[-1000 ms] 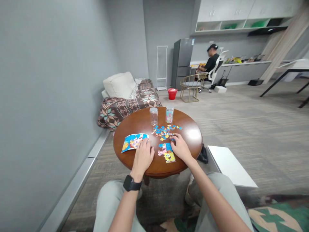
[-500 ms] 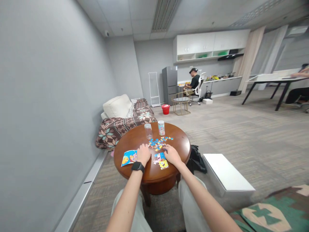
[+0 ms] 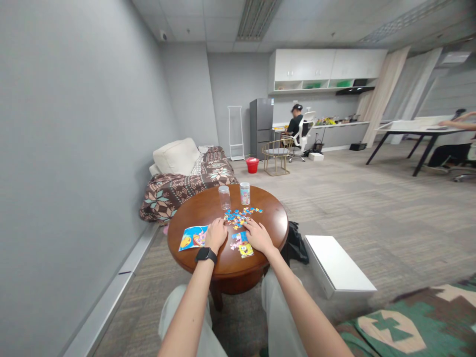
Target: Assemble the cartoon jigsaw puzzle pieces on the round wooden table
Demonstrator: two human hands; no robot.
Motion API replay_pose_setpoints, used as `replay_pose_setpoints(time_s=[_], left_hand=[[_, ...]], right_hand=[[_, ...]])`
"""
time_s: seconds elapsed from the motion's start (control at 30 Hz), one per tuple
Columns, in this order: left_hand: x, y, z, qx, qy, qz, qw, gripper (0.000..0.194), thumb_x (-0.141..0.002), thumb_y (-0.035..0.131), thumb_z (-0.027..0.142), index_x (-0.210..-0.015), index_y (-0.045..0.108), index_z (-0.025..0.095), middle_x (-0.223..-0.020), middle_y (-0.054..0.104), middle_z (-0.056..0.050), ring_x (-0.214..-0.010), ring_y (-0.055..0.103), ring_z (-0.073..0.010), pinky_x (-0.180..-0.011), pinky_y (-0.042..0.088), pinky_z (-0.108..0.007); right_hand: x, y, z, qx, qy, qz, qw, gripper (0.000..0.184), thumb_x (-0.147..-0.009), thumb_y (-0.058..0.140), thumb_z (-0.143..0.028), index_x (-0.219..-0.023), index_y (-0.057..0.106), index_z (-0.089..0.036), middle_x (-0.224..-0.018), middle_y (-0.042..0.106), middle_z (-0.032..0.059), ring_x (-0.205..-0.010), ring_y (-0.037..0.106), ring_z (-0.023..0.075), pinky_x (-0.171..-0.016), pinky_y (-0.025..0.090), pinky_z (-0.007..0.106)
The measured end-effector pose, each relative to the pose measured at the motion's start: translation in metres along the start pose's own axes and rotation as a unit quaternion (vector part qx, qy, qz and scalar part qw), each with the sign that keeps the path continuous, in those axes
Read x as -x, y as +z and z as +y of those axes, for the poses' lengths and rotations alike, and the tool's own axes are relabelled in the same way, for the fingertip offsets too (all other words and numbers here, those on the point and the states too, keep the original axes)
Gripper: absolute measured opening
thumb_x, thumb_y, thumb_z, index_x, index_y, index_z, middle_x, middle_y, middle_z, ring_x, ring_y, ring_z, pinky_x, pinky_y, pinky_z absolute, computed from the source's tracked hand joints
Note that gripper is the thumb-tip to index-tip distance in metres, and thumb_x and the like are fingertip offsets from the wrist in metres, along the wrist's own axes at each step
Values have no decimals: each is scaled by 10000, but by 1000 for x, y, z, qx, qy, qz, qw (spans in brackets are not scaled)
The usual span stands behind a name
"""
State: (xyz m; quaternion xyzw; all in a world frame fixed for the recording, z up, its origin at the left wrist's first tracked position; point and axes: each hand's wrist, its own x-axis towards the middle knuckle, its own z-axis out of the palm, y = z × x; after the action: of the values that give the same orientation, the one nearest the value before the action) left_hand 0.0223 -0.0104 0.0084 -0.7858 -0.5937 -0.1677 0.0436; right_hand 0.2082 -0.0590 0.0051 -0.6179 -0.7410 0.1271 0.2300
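My left hand, with a black watch on its wrist, lies palm down on the round wooden table. It covers the right edge of a colourful picture sheet. My right hand has its fingers stretched out, the tips at the near edge of a loose heap of jigsaw puzzle pieces. Whether a piece is under those fingertips is hidden. Just left of that hand sits a small joined part of the puzzle, with a yellow cartoon face.
A clear jar and a printed can stand behind the pieces. A white box and a black bag are on the floor to the right. A covered couch stands beyond the table; a person sits farther back.
The view has turned slightly, so everything sits a little farther left and higher. My left fingers look slightly more spread. The puzzle pieces show no clear change.
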Motion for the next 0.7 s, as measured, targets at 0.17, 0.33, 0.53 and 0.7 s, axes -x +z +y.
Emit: replay_pose_setpoints(time_s=[0.17,0.33,0.53,0.7], left_hand=[[0,0,-2,27,20,-18,999,365,-940,407,112,-1212,645,159,-1277,664,-125,-1191,603,-224,-1038,437,-345],[1,-3,-1,31,17,-25,999,347,-935,418,114,-1181,660,151,-1246,666,-135,-1170,598,-237,-1029,432,-362],[3,-4,1,21,21,-25,999,318,-944,424,122,-1130,681,147,-1217,653,-124,-1131,593,-237,-999,435,-357],[5,-5,0,46,26,-17,998,300,-935,441,114,-1065,708,153,-1174,661,-109,-1106,601,-228,-992,437,-343]], right_hand=[[1,-3,-1,-11,9,-4,1000,499,-942,380,-154,-1396,585,-188,-1560,455,105,-1500,328,212,-1224,228,472],[0,-1,1,-23,12,5,1000,472,-930,417,-162,-1356,614,-208,-1540,485,96,-1487,355,211,-1223,233,465],[-1,2,7,-74,9,41,996,354,-939,429,-169,-1200,665,-205,-1356,657,73,-1344,534,215,-1194,286,473],[-1,-1,6,-79,14,53,995,319,-933,445,-169,-1086,720,-225,-1286,699,60,-1296,579,222,-1178,322,476]])
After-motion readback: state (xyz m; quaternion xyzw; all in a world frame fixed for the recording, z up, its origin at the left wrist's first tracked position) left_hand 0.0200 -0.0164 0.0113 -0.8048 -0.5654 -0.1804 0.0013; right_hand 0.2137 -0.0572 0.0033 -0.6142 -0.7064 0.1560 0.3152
